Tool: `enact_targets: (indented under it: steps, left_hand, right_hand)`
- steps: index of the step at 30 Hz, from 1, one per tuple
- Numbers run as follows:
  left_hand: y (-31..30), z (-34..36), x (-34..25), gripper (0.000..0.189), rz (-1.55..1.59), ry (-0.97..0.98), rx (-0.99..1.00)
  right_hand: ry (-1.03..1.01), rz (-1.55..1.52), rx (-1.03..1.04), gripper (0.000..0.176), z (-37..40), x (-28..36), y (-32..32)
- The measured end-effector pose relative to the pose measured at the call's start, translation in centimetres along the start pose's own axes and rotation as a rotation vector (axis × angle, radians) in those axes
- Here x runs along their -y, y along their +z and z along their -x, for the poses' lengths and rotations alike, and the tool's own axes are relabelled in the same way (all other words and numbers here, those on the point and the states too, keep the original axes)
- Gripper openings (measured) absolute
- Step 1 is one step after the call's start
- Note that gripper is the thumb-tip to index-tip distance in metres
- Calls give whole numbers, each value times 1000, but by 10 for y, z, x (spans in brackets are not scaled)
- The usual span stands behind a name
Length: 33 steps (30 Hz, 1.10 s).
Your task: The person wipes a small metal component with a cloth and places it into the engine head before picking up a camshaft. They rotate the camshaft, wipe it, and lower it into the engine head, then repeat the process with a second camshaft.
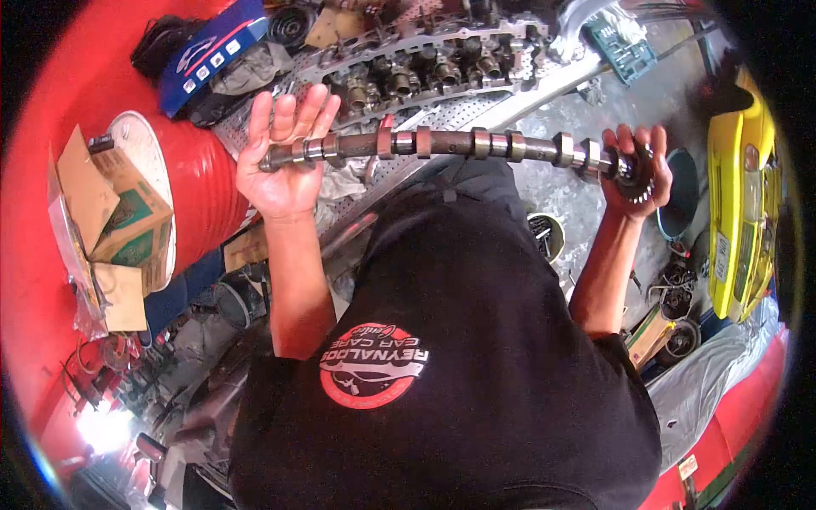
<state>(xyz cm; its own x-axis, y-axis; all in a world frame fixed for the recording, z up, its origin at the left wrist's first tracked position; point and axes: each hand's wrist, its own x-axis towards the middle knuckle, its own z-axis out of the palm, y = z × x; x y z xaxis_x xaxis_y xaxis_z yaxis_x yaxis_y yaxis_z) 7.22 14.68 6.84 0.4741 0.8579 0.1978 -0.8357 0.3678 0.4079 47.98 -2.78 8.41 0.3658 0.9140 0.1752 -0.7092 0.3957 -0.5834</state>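
Observation:
A metal camshaft (455,144) with several lobes stretches sideways in front of my black shirt, looking curved through the wide lens. Its plain end lies across the palm of my left hand (287,170), whose fingers are stretched out and not wrapped round it. At the other end, a toothed gear (636,180) sits in my right hand (656,174), with fingers and thumb curled about it. Beyond the shaft, a cylinder head (399,81) with several valve springs or bores rests on a perforated metal bench (340,208).
A red drum (200,178) stands at left, with an opened cardboard box (127,221) on its top. A blue printed box (212,55) is at the upper left. On the right are a teal tool tray (620,47), a dark basin (677,195) and a yellow car bumper (727,204).

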Motion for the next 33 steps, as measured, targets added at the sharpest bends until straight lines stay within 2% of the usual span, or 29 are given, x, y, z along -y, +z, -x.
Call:
enact_targets:
  steps: [1,2,4,6,9,15,18,19,23,28,31,33]
  left_hand:
    - [-1,0,0,50,-9,-5,8]
    - [-1,0,0,51,-15,-8,21]
    - [1,0,1,51,-21,-11,42]
    - [2,1,-1,48,-37,-48,59]
    - [-1,5,-1,48,-61,-54,-10]
    - [0,14,-1,47,-55,-64,-152]
    - [0,17,0,49,-50,-55,-199]
    - [2,18,1,49,-25,-49,-223]
    - [12,18,3,49,-68,-47,-339]
    - [16,18,3,50,-110,-52,-339]
    - [14,18,3,50,-136,-60,-336]
    - [13,19,3,50,-145,-65,-339]
  right_hand:
    - [-2,38,11,40,-4,-1,-2]
    - [18,100,-71,36,-4,0,-1]
    - [-16,176,-43,33,-5,-4,-8]
    - [0,71,-24,28,-7,-9,-9]
    - [30,128,-264,27,-4,-13,-3]
    - [104,124,-334,23,-6,-21,-16]
    - [84,176,-488,21,-9,-26,-18]
    - [132,169,-534,20,-9,-25,-9]
    - [205,108,-571,17,-10,-27,-29]
    - [301,79,-616,15,-8,-26,-31]
    - [257,114,-777,15,-10,-31,-28]
    - [288,88,-747,16,-8,-30,-33]
